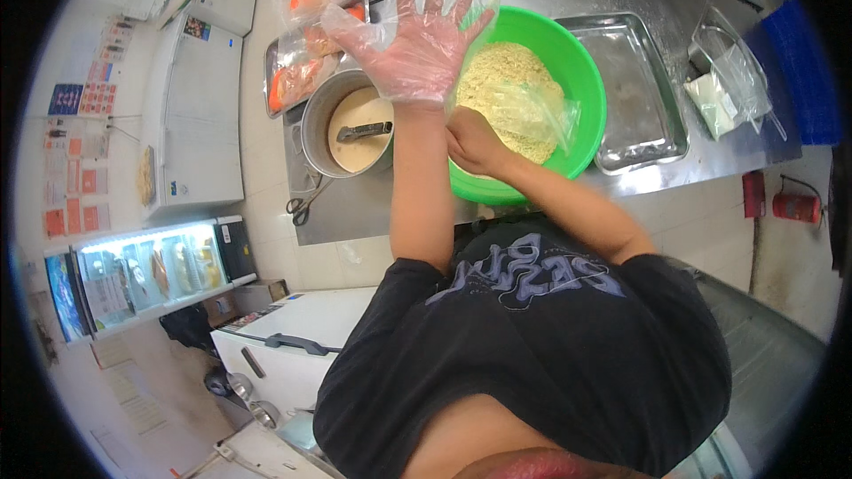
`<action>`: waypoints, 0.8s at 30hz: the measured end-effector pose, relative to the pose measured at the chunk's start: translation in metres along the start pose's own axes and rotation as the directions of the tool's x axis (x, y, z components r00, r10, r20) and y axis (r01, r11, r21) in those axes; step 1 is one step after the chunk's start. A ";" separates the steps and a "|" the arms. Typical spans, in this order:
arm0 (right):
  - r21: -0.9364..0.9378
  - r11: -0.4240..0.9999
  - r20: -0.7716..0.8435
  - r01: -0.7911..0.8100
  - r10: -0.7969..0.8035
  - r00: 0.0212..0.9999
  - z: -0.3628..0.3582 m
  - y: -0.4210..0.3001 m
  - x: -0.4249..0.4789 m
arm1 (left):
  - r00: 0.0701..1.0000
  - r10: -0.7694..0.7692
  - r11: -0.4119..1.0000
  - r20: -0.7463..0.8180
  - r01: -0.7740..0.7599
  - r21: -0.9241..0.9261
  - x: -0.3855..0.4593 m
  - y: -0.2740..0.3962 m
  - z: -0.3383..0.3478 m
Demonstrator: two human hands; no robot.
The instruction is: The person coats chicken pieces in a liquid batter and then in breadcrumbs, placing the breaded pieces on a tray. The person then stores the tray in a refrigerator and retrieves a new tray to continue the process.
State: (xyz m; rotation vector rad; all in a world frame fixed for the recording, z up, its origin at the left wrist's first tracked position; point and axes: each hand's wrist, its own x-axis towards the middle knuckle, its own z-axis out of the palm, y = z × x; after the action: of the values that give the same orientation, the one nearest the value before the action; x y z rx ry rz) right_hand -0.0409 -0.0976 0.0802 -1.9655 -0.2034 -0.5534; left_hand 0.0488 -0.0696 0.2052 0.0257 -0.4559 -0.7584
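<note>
My left hand (426,53) is raised, palm towards me and fingers spread, in a loose clear plastic glove (383,36). At its wrist, my bare right hand (476,143) is closed on the glove's cuff. Below the hands stands a large green plastic basin (589,93) of pale yellow crumbs (509,66). A thin clear plastic glove or bag (566,123) lies on the crumbs. Left of my forearm, a metal pot (316,140) holds a cream-coloured liquid (353,150), with black-handled tongs or a similar utensil (363,131) in it.
An empty metal tray (652,86) lies right of the basin. Bags of orange food (299,80) sit on a tray at the left. Scissors (301,209) lie by the steel table's (346,219) near left edge. A clear container (739,80) stands far right.
</note>
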 end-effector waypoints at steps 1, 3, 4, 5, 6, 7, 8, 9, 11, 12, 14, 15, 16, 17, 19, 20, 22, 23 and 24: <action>-0.043 0.999 0.019 0.001 0.000 1.000 -0.005 -0.006 -0.006 | 0.999 -0.042 0.999 -0.003 0.042 -0.022 0.001 0.003 -0.004; -0.141 0.989 0.086 0.038 -0.026 0.996 -0.020 -0.011 -0.005 | 0.991 -0.133 0.989 -0.018 0.131 -0.068 0.000 0.006 -0.017; -0.190 0.980 0.134 0.066 -0.040 0.990 -0.026 -0.014 -0.006 | 0.990 -0.108 0.983 -0.085 0.119 0.142 -0.003 0.002 -0.023; -0.237 0.967 0.183 0.096 -0.052 0.982 -0.030 -0.012 -0.007 | 0.986 -0.074 0.931 -0.149 0.122 0.345 -0.003 -0.006 -0.029; -0.273 0.953 0.205 0.132 -0.076 0.976 -0.034 -0.009 -0.001 | 0.982 -0.035 0.835 -0.187 0.131 0.535 0.001 -0.011 -0.032; -0.276 0.955 0.264 0.107 -0.032 0.964 -0.043 -0.010 -0.003 | 0.978 -0.048 0.888 -0.204 0.135 0.440 -0.002 -0.010 -0.034; -0.282 0.956 0.321 0.081 0.014 0.947 -0.057 -0.013 -0.006 | 0.974 -0.064 0.931 -0.219 0.138 0.339 -0.009 -0.010 -0.038; -0.290 0.955 0.368 0.057 0.056 0.928 -0.074 -0.021 -0.001 | 0.970 -0.088 0.960 -0.228 0.143 0.239 -0.012 -0.008 -0.039; -0.079 0.972 0.096 -0.223 0.230 0.969 -0.110 -0.030 0.005 | 0.968 -0.092 0.966 -0.233 0.143 0.214 -0.022 -0.001 -0.022; 0.090 0.949 -0.093 -0.303 0.311 0.946 -0.125 -0.031 0.010 | 0.971 -0.105 0.974 -0.215 0.144 0.173 -0.024 0.001 -0.016; 0.150 0.931 -0.228 -0.333 0.360 0.905 -0.147 -0.038 0.028 | 0.974 -0.131 0.978 -0.184 0.157 0.140 -0.029 0.002 -0.007; 0.027 0.950 -0.188 -0.312 0.311 0.932 -0.159 -0.045 0.039 | 0.968 -0.155 0.977 -0.196 0.180 0.117 -0.032 0.000 -0.003; -0.095 0.957 -0.145 -0.273 0.258 0.955 -0.166 -0.048 0.048 | 0.963 -0.179 0.974 -0.201 0.202 0.100 -0.032 0.000 0.001; -0.147 0.953 -0.066 -0.266 0.259 0.964 -0.169 -0.049 0.050 | 0.957 -0.203 0.971 -0.206 0.223 0.083 -0.033 -0.001 0.004; -0.245 0.942 0.093 -0.231 0.260 0.961 -0.172 -0.048 0.057 | 0.947 -0.218 0.963 -0.237 0.248 0.106 -0.038 -0.002 0.006; -0.155 0.954 -0.026 -0.258 0.257 0.966 -0.177 -0.040 0.059 | 0.941 -0.223 0.959 -0.254 0.259 0.118 -0.040 -0.002 0.008; 0.032 0.959 -0.246 -0.281 0.280 0.928 -0.188 -0.024 0.057 | 0.943 -0.207 0.958 -0.260 0.249 0.140 -0.047 0.001 0.011; 0.026 0.957 -0.249 -0.290 0.287 0.925 -0.188 -0.020 0.056 | 0.944 -0.199 0.958 -0.262 0.243 0.150 -0.048 0.003 0.012; 0.021 0.953 -0.252 -0.303 0.298 0.921 -0.185 -0.024 0.055 | 0.945 -0.191 0.959 -0.267 0.238 0.155 -0.049 0.003 0.013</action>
State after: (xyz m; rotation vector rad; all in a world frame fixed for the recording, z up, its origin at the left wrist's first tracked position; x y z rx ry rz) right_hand -0.0553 -0.2570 0.1912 -1.8756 0.2619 -0.5964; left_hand 0.0147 -0.0328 0.1981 0.3478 -0.2836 -0.9124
